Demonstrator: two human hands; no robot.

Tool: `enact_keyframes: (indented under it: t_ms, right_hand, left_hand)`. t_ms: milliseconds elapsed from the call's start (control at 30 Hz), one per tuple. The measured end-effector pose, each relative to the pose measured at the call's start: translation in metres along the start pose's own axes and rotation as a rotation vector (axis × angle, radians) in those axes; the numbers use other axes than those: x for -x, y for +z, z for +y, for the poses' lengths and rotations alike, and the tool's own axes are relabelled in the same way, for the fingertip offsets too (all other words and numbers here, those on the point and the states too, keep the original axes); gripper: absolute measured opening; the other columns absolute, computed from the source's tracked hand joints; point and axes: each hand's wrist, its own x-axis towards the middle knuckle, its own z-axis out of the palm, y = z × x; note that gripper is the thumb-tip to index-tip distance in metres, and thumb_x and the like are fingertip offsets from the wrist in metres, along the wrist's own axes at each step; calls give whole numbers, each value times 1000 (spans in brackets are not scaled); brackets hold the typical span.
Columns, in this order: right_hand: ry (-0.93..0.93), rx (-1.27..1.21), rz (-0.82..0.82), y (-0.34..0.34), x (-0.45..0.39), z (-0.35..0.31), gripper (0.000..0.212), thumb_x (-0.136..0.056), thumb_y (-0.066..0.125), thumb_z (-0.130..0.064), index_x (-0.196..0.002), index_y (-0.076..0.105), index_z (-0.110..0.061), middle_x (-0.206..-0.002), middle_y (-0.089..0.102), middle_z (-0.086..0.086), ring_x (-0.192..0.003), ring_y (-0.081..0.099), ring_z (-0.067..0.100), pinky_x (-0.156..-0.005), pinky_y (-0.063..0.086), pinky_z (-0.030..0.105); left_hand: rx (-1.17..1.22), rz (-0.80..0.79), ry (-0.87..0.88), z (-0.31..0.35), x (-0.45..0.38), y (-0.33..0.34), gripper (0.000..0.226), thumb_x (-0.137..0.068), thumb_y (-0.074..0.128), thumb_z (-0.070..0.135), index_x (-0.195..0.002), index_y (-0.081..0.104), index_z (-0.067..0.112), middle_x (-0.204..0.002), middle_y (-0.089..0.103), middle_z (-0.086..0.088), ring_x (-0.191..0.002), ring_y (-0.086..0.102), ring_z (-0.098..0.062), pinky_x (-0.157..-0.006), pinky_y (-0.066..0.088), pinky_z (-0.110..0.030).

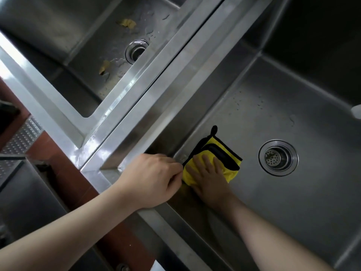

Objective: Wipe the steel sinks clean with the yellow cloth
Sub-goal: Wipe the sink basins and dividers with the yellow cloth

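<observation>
The person is leaning over two steel sinks set side by side. The right hand (210, 176) is lying flat on the folded yellow cloth (224, 153), its fingers (207, 161) straight and a little spread, pressing the cloth against the floor of the right-hand sink (293, 212). The cloth, yellow with black edging and a black hanging loop, is sitting at the left side of this basin's floor, near the wall, well left of the round drain strainer (278, 157). The left hand (154, 177) is resting on the near rim of the same sink, fingers curled inward; its fingertips are reaching the cloth's left edge, though whether they are pinching it cannot be told. Water droplets are dotting the floor beyond the cloth. In the left-hand sink (93, 79), yellowish scraps (128, 23) are lying on the wet floor on either side of its open drain (136, 50). A reddish-brown floor (64, 169) is showing at the lower left.
</observation>
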Motion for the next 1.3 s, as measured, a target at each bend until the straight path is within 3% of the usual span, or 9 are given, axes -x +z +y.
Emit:
enact_keyframes:
  t_ms: [233,467,767,867,1000,1100,1167,1267,1300]
  right_hand:
    - [-79,8,-46,-4,-11,-1,59,-85,35,-45,-137,57,-27,-148,49,4,-134,47,39,-112,23,60]
    - [-18,12,-160,-14,-34,-8,59,-84,37,-50,-136,57,-30,-150,46,6,-134,46,38,-110,16,58]
    - [18,-51,-135,-16,-53,10,64,-88,38,-62,-144,47,-33,-156,37,4,-139,40,37,-112,16,55]
    - [66,-18,-126,-24,-58,24,64,-88,36,-64,-144,47,-35,-156,38,2,-139,41,35,-111,17,52]
    - [108,-6,-126,-38,-64,46,63,-87,36,-63,-142,50,-35,-153,42,2,-135,46,36,-107,35,56]
    - [149,-23,-144,-46,-68,60,63,-86,36,-63,-140,53,-34,-151,46,3,-133,49,37,-103,40,57]
    - [158,-11,-167,-51,-69,65,67,-86,30,-63,-144,47,-35,-155,39,2,-138,42,36,-107,35,57]
    - [153,55,-214,-53,-73,64,80,-80,3,-63,-155,13,-37,-165,5,-2,-151,9,31,-120,10,54]
    - [169,64,-221,-56,-74,64,83,-79,-1,-61,-156,9,-33,-165,5,-1,-151,6,30,-120,8,54]
  left_hand:
    - [-14,24,-10,2,-1,-1,25,-90,51,27,-65,53,26,-61,53,10,-60,51,-10,-53,28,-20]
    - [-9,-4,-12,1,0,-1,28,-92,44,32,-67,56,25,-64,55,8,-64,54,-12,-51,42,-28]
    - [48,-18,49,-3,0,0,27,-96,43,33,-75,59,27,-68,56,12,-66,54,-10,-56,49,-29]
    - [106,-17,101,-6,2,-1,25,-99,43,32,-86,64,27,-80,61,12,-78,57,-11,-63,51,-30]
    - [127,-4,152,-10,0,-2,16,-97,49,28,-101,65,27,-95,63,12,-94,58,-12,-80,51,-32]
    - [65,6,241,-12,-12,-6,16,-94,52,25,-104,66,25,-101,65,8,-102,58,-16,-88,49,-35]
    - [44,44,310,-12,-25,-11,18,-92,56,21,-107,66,20,-105,65,3,-108,58,-21,-92,48,-38]
    - [-26,104,429,-10,-54,-20,28,-90,60,17,-117,64,14,-117,65,-3,-122,55,-26,-103,43,-40]
    - [-53,133,471,-9,-65,-25,30,-90,60,17,-119,64,13,-120,65,-4,-127,53,-26,-107,41,-40]
